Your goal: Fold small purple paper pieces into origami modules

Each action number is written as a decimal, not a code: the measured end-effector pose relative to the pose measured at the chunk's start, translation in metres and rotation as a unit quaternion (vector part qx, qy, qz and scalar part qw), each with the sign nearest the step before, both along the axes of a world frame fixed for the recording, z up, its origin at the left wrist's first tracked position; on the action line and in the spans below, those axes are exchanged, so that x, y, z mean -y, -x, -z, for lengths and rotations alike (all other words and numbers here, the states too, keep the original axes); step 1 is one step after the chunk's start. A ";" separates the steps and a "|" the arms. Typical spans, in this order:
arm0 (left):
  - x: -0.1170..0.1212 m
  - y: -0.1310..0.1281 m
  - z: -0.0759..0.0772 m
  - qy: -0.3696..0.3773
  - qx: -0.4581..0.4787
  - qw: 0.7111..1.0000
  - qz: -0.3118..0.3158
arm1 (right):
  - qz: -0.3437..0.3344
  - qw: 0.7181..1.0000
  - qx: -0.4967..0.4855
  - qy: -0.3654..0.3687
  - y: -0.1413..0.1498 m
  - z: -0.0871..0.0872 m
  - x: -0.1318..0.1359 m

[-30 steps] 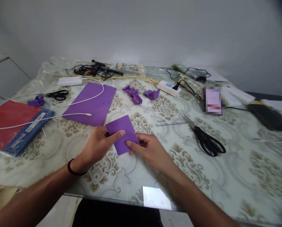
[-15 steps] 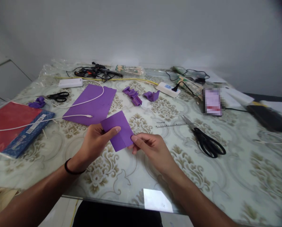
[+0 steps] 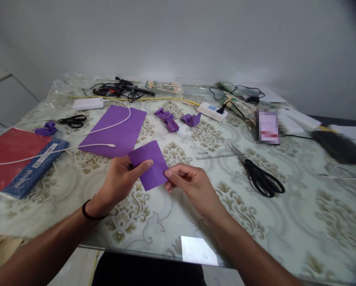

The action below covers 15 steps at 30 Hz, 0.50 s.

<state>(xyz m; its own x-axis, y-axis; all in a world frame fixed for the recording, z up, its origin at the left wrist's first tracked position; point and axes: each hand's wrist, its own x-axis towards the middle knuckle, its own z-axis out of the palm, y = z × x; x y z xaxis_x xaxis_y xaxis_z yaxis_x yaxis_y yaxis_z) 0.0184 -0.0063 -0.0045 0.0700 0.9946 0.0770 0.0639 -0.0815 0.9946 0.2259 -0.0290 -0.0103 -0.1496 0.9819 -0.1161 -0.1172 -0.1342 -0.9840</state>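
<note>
A small square of purple paper (image 3: 155, 165) is held above the table between both hands. My left hand (image 3: 121, 174) grips its left side, thumb on top and fingers hidden underneath. At its right edge, my right hand (image 3: 191, 182) pinches the paper between thumb and fingers. A faint crease runs across the lower part of the square. Behind it lie larger purple sheets (image 3: 118, 127) with a white cable across them. Several folded purple paper pieces (image 3: 167, 119) sit farther back, beside a single folded piece (image 3: 191, 119).
Large black-handled scissors (image 3: 261, 176) and a clear ruler (image 3: 213, 156) lie to the right. A red and blue packet (image 3: 23, 163), small scissors (image 3: 72, 120) and crumpled purple paper (image 3: 46, 128) are at left. A white power strip (image 3: 212, 111), phone (image 3: 268, 126) and tangled black cables (image 3: 121, 90) stand behind.
Almost nothing differs. The purple square has tilted very slightly, and my right thumb sits a touch farther left and down along its edge.
</note>
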 end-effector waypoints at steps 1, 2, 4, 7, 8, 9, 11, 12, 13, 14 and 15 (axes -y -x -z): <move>0.000 0.000 0.001 0.003 -0.002 1.000 0.005 | -0.015 1.000 -0.007 0.011 0.001 0.000 0.000; -0.001 0.000 0.002 0.004 -0.003 1.000 0.007 | -0.031 0.999 -0.011 0.024 0.001 0.001 0.000; -0.001 0.000 0.004 0.000 -0.001 1.000 0.006 | -0.059 0.997 -0.011 0.042 0.003 0.002 0.000; -0.001 0.000 0.006 -0.010 0.012 1.000 0.008 | -0.067 0.996 -0.004 0.050 0.005 0.003 0.002; -0.001 -0.001 0.006 -0.013 0.017 1.000 0.009 | -0.063 0.997 -0.002 0.050 0.005 0.003 0.003; -0.001 -0.001 0.006 -0.013 0.019 1.000 0.010 | -0.059 0.997 0.000 0.050 0.005 0.002 0.003; -0.001 -0.001 0.007 -0.010 0.020 1.000 0.013 | -0.064 0.997 0.006 0.047 0.004 0.000 0.003; -0.001 -0.001 0.007 -0.005 0.018 1.000 0.016 | -0.069 0.997 0.006 0.043 0.003 -0.001 0.002; -0.001 0.000 0.007 -0.001 0.017 1.000 0.017 | -0.075 0.996 0.004 0.037 0.001 -0.002 0.002; -0.001 0.000 0.007 0.003 0.015 1.000 0.018 | -0.076 0.997 0.000 0.030 0.000 -0.003 0.001; -0.001 0.000 0.006 0.005 0.014 1.000 0.019 | -0.070 0.997 -0.005 0.023 -0.001 -0.004 0.001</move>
